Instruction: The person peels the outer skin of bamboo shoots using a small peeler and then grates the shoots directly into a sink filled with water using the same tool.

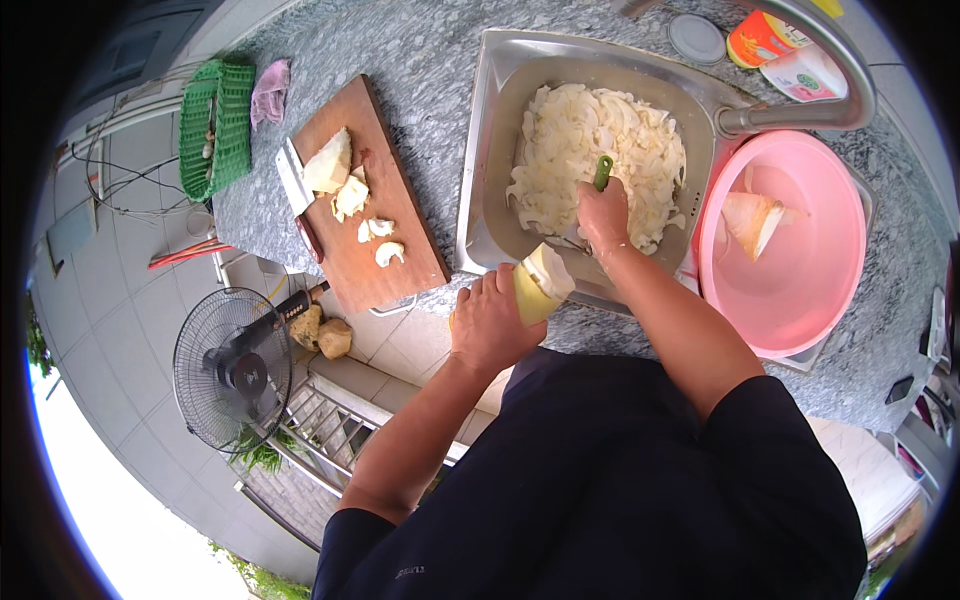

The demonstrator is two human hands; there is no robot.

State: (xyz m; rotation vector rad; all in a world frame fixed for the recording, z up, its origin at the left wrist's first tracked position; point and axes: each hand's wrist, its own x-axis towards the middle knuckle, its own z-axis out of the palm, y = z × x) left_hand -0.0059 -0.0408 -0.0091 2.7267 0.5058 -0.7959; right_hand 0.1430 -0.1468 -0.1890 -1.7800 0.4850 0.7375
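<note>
My left hand [491, 319] grips a thick pale-yellow bamboo shoot [534, 289], its white end pointing towards the sink. Over the sink's near part, my right hand [606, 217] is closed around a tool with a green handle [603, 172]; the tool's working end is mostly hidden, so its kind cannot be told. A heap of thin white slices [577, 135] lies in the steel sink [495, 172]. Left of it, a wooden cutting board [409, 225] bears a large pale chunk [330, 163] and several smaller pieces. A cleaver [295, 180] with a wooden handle lies along the board's left edge.
A pink plastic basin [795, 300] with a peeled-looking chunk [752, 221] stands right of the sink. The curved faucet [795, 116] arches above its far edge. A green woven basket [232, 127] and a pink cloth [271, 91] lie at the far left. A fan [236, 371] stands beyond the counter.
</note>
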